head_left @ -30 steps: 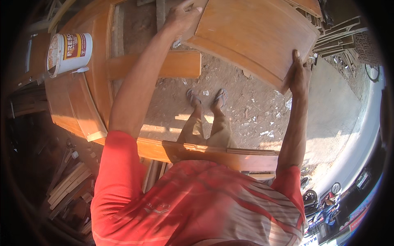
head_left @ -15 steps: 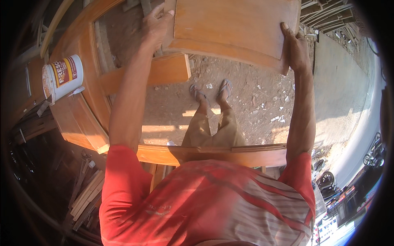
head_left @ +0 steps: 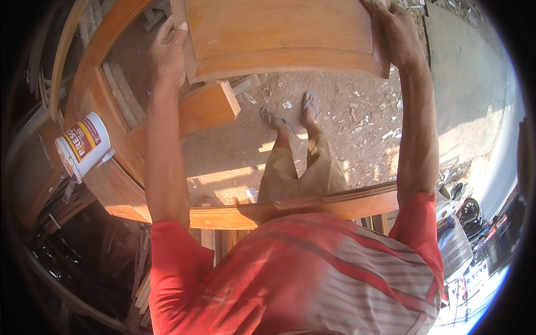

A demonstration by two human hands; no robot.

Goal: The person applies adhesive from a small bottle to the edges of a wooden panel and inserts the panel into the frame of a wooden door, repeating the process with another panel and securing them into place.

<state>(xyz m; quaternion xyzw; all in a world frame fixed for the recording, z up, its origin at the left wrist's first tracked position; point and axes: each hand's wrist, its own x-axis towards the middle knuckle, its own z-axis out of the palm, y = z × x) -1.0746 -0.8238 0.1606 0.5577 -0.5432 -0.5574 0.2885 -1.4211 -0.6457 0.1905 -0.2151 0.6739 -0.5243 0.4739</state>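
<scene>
The person's left hand (head_left: 169,58) and right hand (head_left: 401,38) are gripping opposite edges of a wooden panel (head_left: 282,36), likely to be balancing its width. It is hanging out front, above the dirt floor (head_left: 349,125)

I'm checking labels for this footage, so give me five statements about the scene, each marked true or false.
1. The left hand and right hand grip opposite sides of a wooden panel. True.
2. The person is barefoot. False: they wear sandals.
3. A white bucket is on the person's left. True.
4. The person's top is entirely blue. False: the shirt is red with a striped part.
5. Sunlight falls on part of the ground. True.
</scene>
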